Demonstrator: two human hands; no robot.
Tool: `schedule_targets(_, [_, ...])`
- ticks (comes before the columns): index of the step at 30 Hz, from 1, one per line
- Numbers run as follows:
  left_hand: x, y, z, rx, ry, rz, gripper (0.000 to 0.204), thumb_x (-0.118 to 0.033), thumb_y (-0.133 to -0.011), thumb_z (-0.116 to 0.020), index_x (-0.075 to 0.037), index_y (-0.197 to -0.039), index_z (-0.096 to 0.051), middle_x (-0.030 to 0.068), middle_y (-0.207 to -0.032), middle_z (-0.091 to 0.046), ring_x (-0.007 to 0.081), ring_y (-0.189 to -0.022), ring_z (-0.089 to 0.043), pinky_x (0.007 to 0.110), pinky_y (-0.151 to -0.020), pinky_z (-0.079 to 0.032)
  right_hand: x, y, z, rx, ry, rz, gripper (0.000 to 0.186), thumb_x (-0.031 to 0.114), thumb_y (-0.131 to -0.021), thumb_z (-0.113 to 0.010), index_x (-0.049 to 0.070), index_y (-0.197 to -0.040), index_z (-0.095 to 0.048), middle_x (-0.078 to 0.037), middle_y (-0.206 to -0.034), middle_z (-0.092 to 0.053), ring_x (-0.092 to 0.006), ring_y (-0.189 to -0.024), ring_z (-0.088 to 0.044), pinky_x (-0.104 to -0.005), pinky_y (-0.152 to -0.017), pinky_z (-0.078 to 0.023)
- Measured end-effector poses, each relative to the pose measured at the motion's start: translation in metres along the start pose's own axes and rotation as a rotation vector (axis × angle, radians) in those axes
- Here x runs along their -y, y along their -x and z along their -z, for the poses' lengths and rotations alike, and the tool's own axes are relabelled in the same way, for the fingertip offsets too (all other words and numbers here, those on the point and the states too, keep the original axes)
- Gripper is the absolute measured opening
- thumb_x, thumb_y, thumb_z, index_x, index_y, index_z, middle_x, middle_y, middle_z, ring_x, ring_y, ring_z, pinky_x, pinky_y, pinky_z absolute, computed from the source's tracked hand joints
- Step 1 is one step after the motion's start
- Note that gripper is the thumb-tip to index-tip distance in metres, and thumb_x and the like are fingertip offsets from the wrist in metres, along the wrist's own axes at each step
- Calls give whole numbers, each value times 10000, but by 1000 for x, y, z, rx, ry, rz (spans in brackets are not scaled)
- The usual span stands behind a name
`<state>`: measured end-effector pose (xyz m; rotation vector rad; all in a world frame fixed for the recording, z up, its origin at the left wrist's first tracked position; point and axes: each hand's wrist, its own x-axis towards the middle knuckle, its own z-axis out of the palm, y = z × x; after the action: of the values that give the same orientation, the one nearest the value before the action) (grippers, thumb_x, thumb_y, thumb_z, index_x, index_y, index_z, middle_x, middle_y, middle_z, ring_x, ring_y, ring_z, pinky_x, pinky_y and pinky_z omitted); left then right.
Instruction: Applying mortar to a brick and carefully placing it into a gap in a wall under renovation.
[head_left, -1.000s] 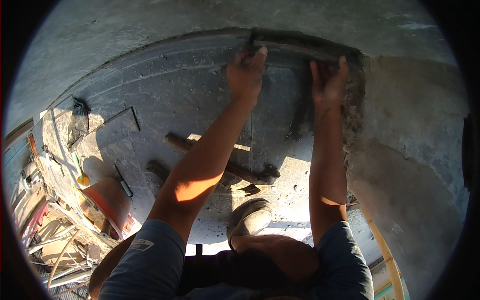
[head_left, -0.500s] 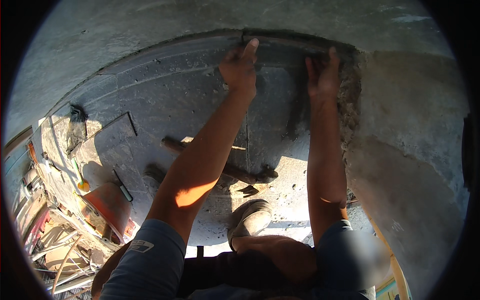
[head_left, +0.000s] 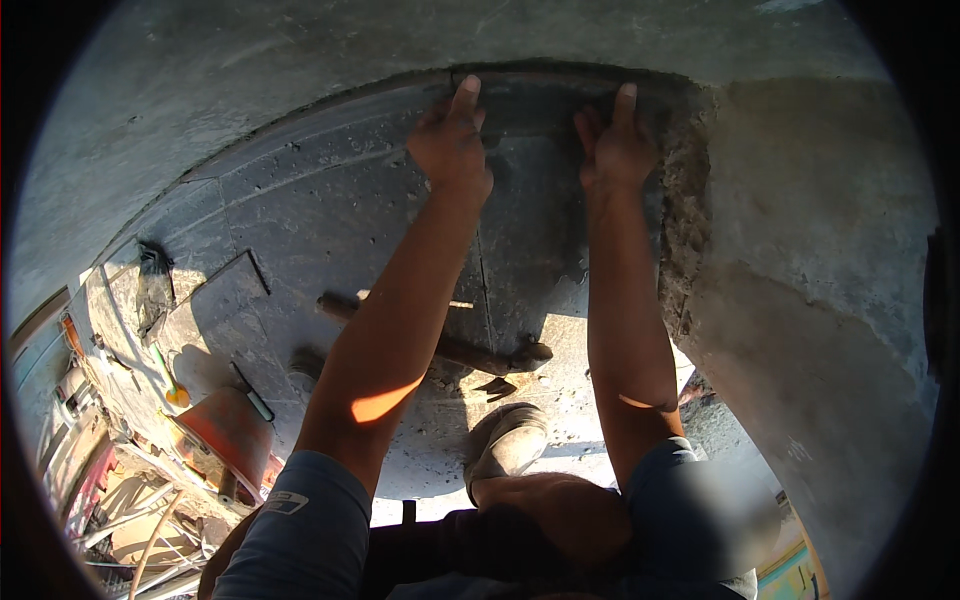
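Note:
My left hand and my right hand reach forward to the foot of the grey wall. Between them runs a dark skirting strip, low along the wall. Each thumb points at the wall and lies along the strip's upper edge. Both hands are closed at the strip, fingers bent, though the deeper fingertips are lost in shadow. Below, partly covered by my left forearm, a long-handled tool like a hammer lies on the grey tiled floor. A small dark pointed piece is beside it.
A rough, broken edge borders the plastered wall on the right. At left are a black bag, a tool with a green handle, an orange-red bucket and a heap of debris. My shoe stands below.
Both hands have shifted left in the picture, and the whole view has shifted slightly too. My right hand has come a little closer to the wall, its thumb now straight ahead.

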<state>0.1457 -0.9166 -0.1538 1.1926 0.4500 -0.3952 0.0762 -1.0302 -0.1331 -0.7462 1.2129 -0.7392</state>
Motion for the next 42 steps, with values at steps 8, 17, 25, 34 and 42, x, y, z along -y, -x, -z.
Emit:
schedule_targets(8, [-7,2,-3,0,35,44,467,-165,-824,-722,147,-1098,-508,167,-1107,-563,252,-1019,-562,360,-961,-487,-5,-2,-3,8,-2,16,672,278,-890,-645,-124,-1336,-343,-196,-1098,-568,-224,-844,-627,-293,-705,-577])
schedule_targets(17, [-9,2,-4,48,80,54,490,-152,-813,-736,126,-1141,-502,142,-1139,-560,258,-1056,-545,388,-968,-449,-10,-14,0,66,-115,61,736,237,-869,-679,-145,-1356,-282,-167,-1045,-579,-187,-784,-603,-293,-679,-564])
schedule_targets(25, [-14,-1,-7,72,-157,61,503,-123,-821,-726,97,-1203,-485,124,-1204,-556,259,-1128,-514,375,-976,-416,-22,55,90,298,597,382,633,298,-771,-772,-28,-1248,-515,-72,-874,-600,-143,-749,-590,-285,-646,-510])
schedule_targets(34, [-21,-1,-6,123,-97,178,659,-145,-803,-737,127,-1283,-377,170,-1387,-407,347,-1278,-375,412,-1077,-356,-58,207,238,556,1395,182,919,377,-538,-867,160,-1322,-440,-152,-1127,-508,-322,-1016,-565,-433,-841,-496])
schedule_targets(42, [-32,0,-21,86,-110,223,701,-77,-814,-711,-13,-1376,-297,154,-1397,-373,359,-1298,-347,461,-1085,-342,-76,201,242,510,934,40,532,158,-668,-808,56,-1104,-521,-151,-974,-495,-307,-801,-550,-399,-748,-474])
